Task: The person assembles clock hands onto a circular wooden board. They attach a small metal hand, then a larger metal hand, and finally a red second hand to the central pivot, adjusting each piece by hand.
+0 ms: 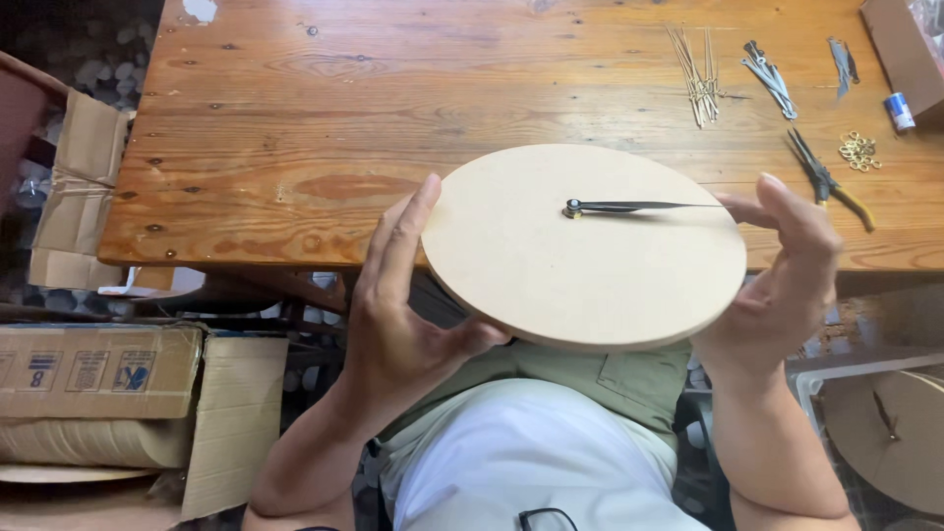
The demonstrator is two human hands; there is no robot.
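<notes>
I hold a round, pale wooden disc [551,270] level above my lap, just in front of the table edge. My left hand [398,315] grips its left rim, thumb underneath and fingers up the side. My right hand [787,285] holds the right rim. At the disc's middle sits a small brass hub [571,208] with dark clock hands [644,206] pointing right, their thin tip reaching toward my right fingers.
The wooden table [393,128] carries bundles of thin metal clock hands [698,79], more hands [772,74], pliers [826,177], a pile of brass rings [858,149], a small blue cylinder [898,111]. Cardboard boxes [98,374] stand lower left; another disc [890,433] lies lower right.
</notes>
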